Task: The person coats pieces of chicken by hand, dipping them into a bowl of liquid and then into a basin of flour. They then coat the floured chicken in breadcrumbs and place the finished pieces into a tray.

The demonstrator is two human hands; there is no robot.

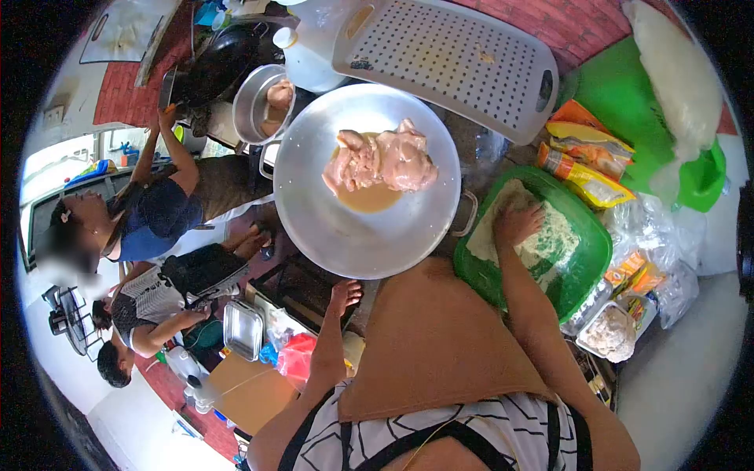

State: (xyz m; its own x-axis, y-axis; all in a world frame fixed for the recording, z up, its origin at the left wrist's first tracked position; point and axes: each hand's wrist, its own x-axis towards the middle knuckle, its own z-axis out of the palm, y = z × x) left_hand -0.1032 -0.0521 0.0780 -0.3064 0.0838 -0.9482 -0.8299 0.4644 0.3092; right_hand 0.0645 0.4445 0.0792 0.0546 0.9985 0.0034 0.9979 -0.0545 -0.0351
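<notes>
My right hand point(518, 221) reaches down into white flour point(550, 250) in a green plastic basin point(593, 281). Its fingers look loosely apart, their tips partly in the flour. My left hand point(345, 296) hovers just below the near rim of a large round metal basin point(353, 239). Nothing shows in its loosely curled fingers. Pieces of raw chicken point(404, 161) lie in that metal basin, in a small pool of brownish liquid point(369, 199).
A perforated grey tray point(452, 63), a white jug point(310, 59) and a metal pot point(245, 106) with more raw chicken stand behind. Yellow-orange packets point(589, 161) and a tub of whitish food point(611, 333) are at right. Co-workers point(161, 208) are at left, one by a dark wok point(220, 67).
</notes>
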